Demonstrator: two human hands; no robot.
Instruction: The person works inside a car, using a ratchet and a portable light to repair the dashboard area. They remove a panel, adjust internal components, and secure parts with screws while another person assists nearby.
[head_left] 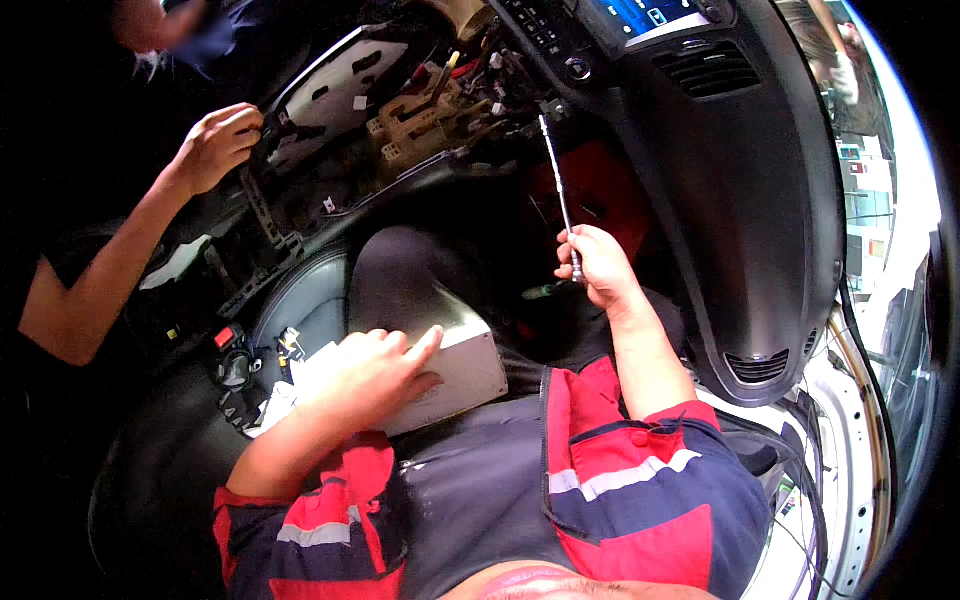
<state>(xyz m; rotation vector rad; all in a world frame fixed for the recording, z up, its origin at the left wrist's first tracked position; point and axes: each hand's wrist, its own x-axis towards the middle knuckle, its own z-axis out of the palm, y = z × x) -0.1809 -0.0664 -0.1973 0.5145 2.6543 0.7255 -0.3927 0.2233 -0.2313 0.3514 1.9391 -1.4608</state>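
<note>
My right hand [602, 268] is closed round the handle of a long, slim metal socket wrench [556, 170]. The tool's far end points up and away, close to the underside of the dashboard, where a small dark part sits by its tip. Over my lap lies a pale, flat-sided box [455, 373] with a bright front edge. My left hand [385, 368] is on or just above the box, index finger stretched out and thumb apart from it. Nothing shows in that hand, though its underside is hidden.
A black dashboard [730, 200] with a lit screen [650, 15] curves along the right. Ahead is the opened centre console with a tan bracket [415, 130] and loose connectors. At left, another person's hand [222, 145] holds a console edge. A red buckle [228, 337] sits by the seat.
</note>
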